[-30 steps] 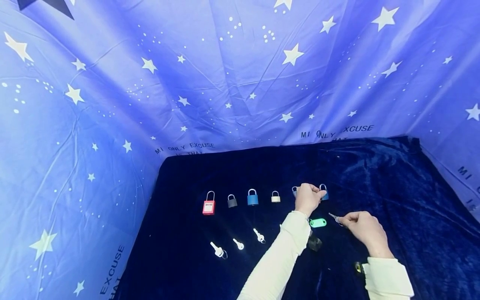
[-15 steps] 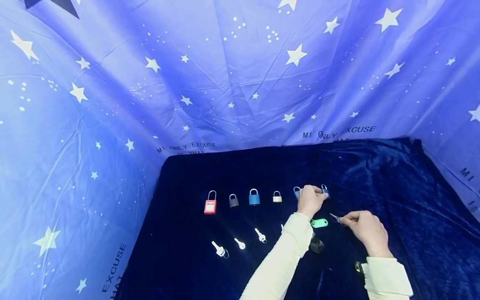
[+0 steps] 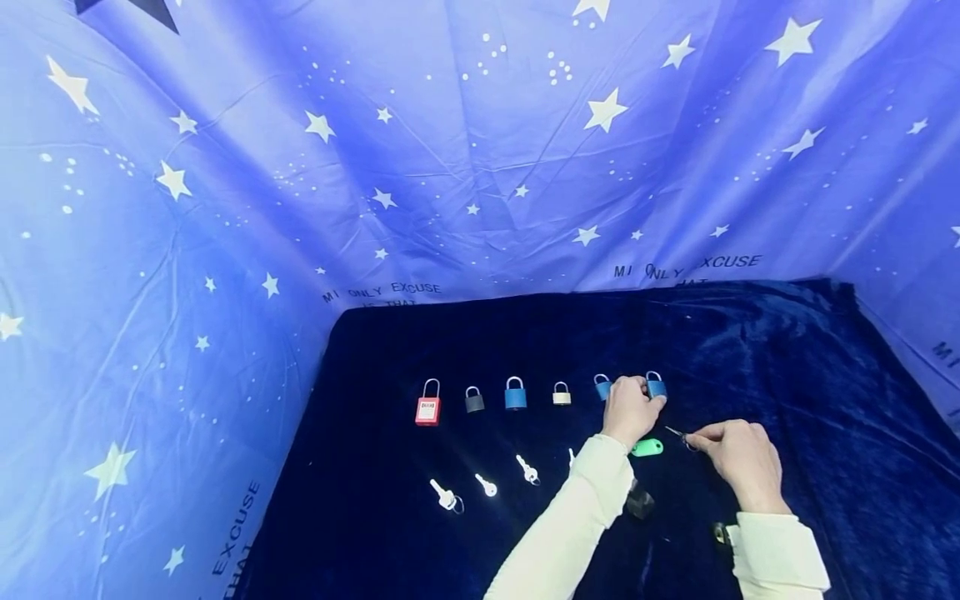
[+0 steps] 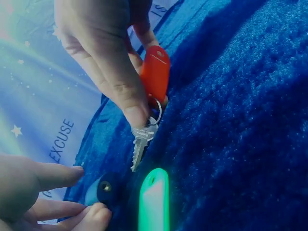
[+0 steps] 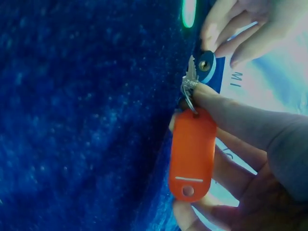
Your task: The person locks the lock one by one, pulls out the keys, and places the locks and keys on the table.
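At the right end of a row of padlocks, my left hand (image 3: 632,408) has its fingers about a blue padlock (image 3: 656,385), thumb by its lower end. In the left wrist view the padlock (image 4: 102,188) turns its keyhole toward the camera. My right hand (image 3: 744,460) pinches a silver key (image 5: 190,72) by its head, the toothed blade pointing to the padlock. From the key's ring hangs an orange key tag (image 5: 193,156) along my right fingers. Key tip and keyhole are close but apart in the left wrist view. A green key tag (image 3: 648,447) lies below my left hand.
Leftward stand another blue padlock (image 3: 602,387), a brass one (image 3: 562,395), a larger blue one (image 3: 515,396), a dark grey one (image 3: 474,402) and a red one (image 3: 428,408). Several keys, including a ringed key (image 3: 446,497), lie nearer on the dark blue cloth (image 3: 375,350).
The head view has shifted slightly. My left hand has moved a little right and nearer, uncovering more of the neighbouring blue padlock. My right hand still pinches the key at about the same place.
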The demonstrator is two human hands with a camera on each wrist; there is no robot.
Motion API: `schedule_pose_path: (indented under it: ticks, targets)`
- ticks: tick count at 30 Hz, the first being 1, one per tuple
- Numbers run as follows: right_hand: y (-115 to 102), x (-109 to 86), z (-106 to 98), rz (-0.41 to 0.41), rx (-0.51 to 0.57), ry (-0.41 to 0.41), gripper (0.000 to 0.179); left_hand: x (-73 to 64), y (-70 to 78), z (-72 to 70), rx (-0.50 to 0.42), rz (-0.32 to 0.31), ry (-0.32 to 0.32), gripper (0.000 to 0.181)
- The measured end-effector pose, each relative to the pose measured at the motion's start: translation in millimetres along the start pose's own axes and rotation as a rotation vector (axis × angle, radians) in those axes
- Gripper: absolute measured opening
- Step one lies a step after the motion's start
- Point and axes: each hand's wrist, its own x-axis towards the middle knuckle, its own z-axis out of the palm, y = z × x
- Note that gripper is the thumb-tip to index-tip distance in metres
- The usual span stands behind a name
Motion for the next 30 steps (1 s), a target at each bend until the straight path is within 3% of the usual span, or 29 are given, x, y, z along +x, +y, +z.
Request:
schedule_pose_path:
  ticks: [5, 8, 13, 18, 25, 30]
  targets:
    - [5, 4.3, -3, 0.030, -0.005, -0.034, 0.022, -4.7, 0.9, -9.7, 0.075, 0.046, -0.006, 0.023]
    - [9, 8.8, -6, 0.061, -0.004, -0.055, 0.027, -7.7, 2.7, -17.8, 0.062, 0.047, -0.013, 0.031]
    - [10, 15.6, -6, 0.108, 0.009, -0.066, 0.028, -11.5, 0.2, -32.9, -0.006, 0.067, -0.005, 0.035]
    - [10, 15.5, -3, 0.089, 0.023, -0.022, 0.021, -15.5, -10.8, -49.2, -0.121, 0.121, 0.004, 0.031]
    - [5, 10.4, 0, -0.036, 0.036, 0.149, 0.026, -23.0, -31.7, -82.6, -0.213, 0.204, 0.076, 0.030]
    - [-4, 5.7, 0, -0.170, 0.083, 0.244, 0.034, -29.2, -47.4, -102.7, -0.205, 0.220, 0.135, 0.031]
